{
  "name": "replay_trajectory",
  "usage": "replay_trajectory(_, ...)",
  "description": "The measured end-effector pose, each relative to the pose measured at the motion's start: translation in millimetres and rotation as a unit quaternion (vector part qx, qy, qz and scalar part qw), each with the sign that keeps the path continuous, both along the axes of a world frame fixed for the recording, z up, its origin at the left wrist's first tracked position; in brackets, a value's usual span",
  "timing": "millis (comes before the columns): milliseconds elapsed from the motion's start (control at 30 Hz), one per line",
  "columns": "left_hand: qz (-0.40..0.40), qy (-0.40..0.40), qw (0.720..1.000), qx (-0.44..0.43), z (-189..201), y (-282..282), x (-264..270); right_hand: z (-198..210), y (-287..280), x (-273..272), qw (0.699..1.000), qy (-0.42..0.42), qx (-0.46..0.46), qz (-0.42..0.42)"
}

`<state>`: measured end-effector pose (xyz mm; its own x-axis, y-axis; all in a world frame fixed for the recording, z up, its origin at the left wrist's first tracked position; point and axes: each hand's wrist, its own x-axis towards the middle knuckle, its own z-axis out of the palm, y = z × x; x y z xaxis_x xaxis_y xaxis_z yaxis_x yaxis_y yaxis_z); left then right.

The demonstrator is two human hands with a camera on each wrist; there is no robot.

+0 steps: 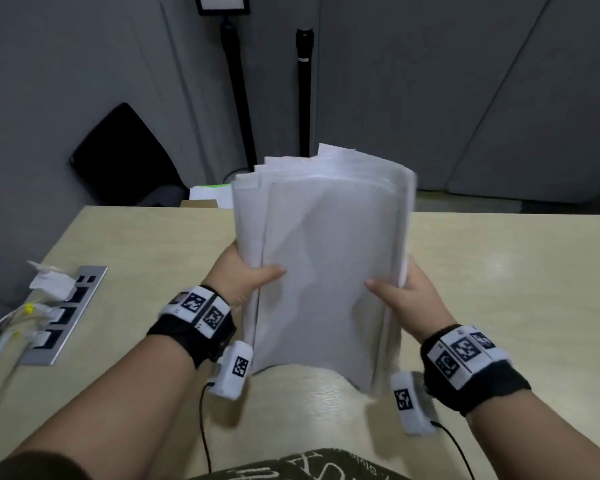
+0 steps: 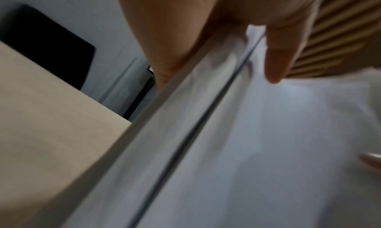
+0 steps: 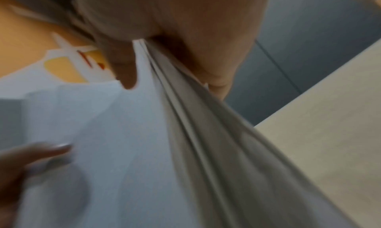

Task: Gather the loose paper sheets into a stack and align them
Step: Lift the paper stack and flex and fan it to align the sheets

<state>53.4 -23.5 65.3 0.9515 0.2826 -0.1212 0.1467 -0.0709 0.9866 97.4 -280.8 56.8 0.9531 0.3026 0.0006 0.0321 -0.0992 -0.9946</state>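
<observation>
office — desk [image 1: 499, 271] | socket panel [image 1: 66, 313] | grey partitions [image 1: 430, 81]

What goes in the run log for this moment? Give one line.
stage: aligning | paper stack: upright, bottom edge on table, top edges uneven | left hand: grips left edge | right hand: grips right edge

Head view downward; wrist views close, sharing paper stack [image 1: 323, 258]

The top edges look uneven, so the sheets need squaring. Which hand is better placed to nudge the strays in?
Left, probably. The left hand grips the stack on the side where sheets fan out stepwise; the right hand holds the tidier side.
</observation>
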Motion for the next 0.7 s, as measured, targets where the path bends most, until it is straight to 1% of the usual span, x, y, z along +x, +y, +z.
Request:
replay_trajectory(33,0.007,0.010,1.000,0.017,-1,-6,3,-1,6,-1,0.999,-0.023,-0.045,0.000)
replay_trajectory(67,0.020,0.015,0.999,0.020,-1,-10,6,-1,10,-1,0.998,-0.029,-0.060,-0.005)
replay_trajectory(100,0.036,0.011,0.999,0.012,0,-11,8,-1,12,-1,0.999,-0.021,-0.036,-0.010)
replay_trajectory(200,0.096,-0.049,0.993,-0.049,3,1,7,8,2,-2,0.993,0.011,0.101,-0.055)
replay_trajectory(233,0.096,-0.067,0.991,-0.070,3,7,5,10,-4,-1,0.991,0.010,0.124,-0.057)
replay_trajectory(300,0.060,-0.074,0.991,-0.091,4,13,1,10,-8,3,0.993,-0.002,0.113,-0.042)
replay_trajectory(333,0.039,-0.065,0.994,-0.081,3,13,0,8,-6,4,0.996,-0.008,0.084,-0.036)
replay_trajectory(400,0.017,-0.036,0.999,-0.031,3,4,2,5,5,5,0.999,-0.020,0.007,-0.037)
replay_trajectory(433,0.021,-0.022,0.999,-0.011,3,-2,5,4,11,5,0.998,-0.028,-0.021,-0.044)
replay_trajectory(467,0.034,-0.013,0.999,0.000,4,-5,7,6,16,5,0.998,-0.031,-0.025,-0.054)
replay_trajectory(533,0.058,-0.029,0.998,-0.006,9,-2,9,11,15,5,0.997,-0.019,0.036,-0.072)
replay_trajectory(600,0.063,-0.055,0.996,-0.032,12,13,7,15,3,7,0.992,-0.008,0.099,-0.078)
replay_trajectory(633,0.058,-0.057,0.996,-0.045,12,21,5,15,-2,8,0.991,-0.004,0.109,-0.071)
replay_trajectory(700,0.029,-0.045,0.997,-0.062,8,31,2,12,-8,11,0.994,0.006,0.097,-0.045)
